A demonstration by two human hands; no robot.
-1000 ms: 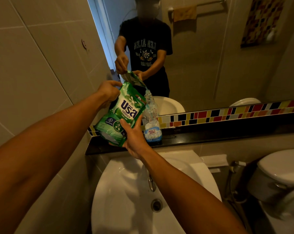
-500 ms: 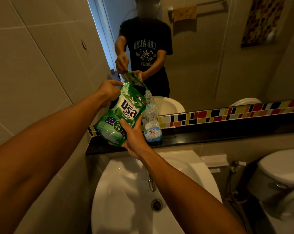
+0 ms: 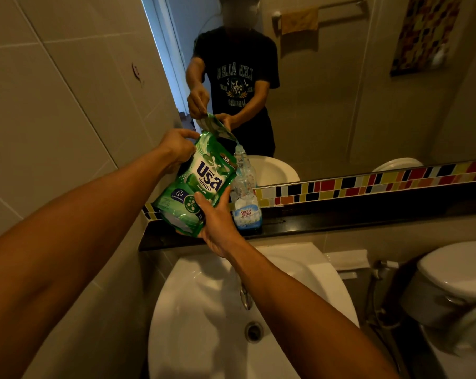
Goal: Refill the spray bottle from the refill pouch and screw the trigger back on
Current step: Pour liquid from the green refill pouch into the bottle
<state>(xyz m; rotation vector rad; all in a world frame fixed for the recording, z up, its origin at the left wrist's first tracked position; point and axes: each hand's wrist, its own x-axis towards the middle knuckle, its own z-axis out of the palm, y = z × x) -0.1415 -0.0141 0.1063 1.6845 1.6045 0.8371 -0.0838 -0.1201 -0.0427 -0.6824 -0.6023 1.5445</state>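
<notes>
Up close, the left hand (image 3: 176, 149) has its fingers curled over the upper rear edge of a green printed plastic refill pouch (image 3: 198, 187), gripping it near the top. The right hand (image 3: 217, 222) cups the pouch's lower end from beneath, thumb pressed against the printed front, fingers wrapped behind and out of sight. Held between both hands, the pouch tilts toward the right, its top corner pointing down at the open neck of a clear plastic spray bottle with a blue-and-white label (image 3: 245, 198). Whether the pouch's corner touches the neck cannot be told; a thin pale thread seems to run between them. The bottle stands upright, with no trigger on it, on a dark stone ledge (image 3: 340, 217) just beside the pouch. Below the ledge sits a white ceramic basin (image 3: 198, 310). Behind the ledge runs a band of multicoloured mosaic tiles (image 3: 368, 184) under a wall mirror (image 3: 340, 105). A white toilet (image 3: 455, 280) is at the right.
</notes>
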